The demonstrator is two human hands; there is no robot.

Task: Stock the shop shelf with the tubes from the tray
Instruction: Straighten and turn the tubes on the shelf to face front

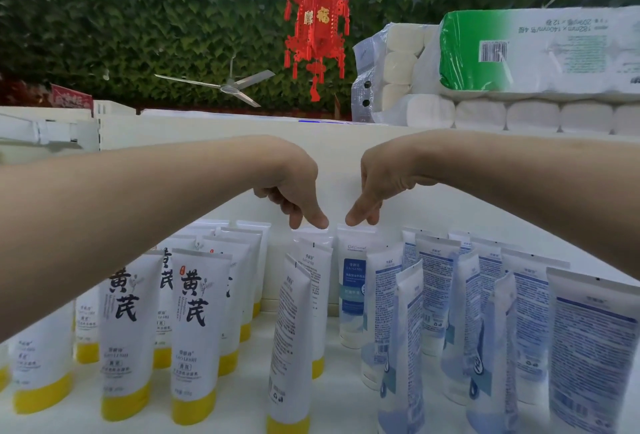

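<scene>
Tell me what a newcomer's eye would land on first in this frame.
Two bare arms meet mid-frame, where the left hand and right hand lower their fingertips onto the tops of tubes in the back row. Upright rows fill the shelf below, with yellow-capped tubes on the left and blue-printed tubes on the right. A red lantern hangs above centre, and toilet paper packs sit at the upper right.

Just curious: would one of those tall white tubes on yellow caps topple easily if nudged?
Probably: the white plastic tube on its yellow cap stands tall on a narrow base. Close neighbours might fall with it. Its flat crimped top suggests soft walls.
</scene>
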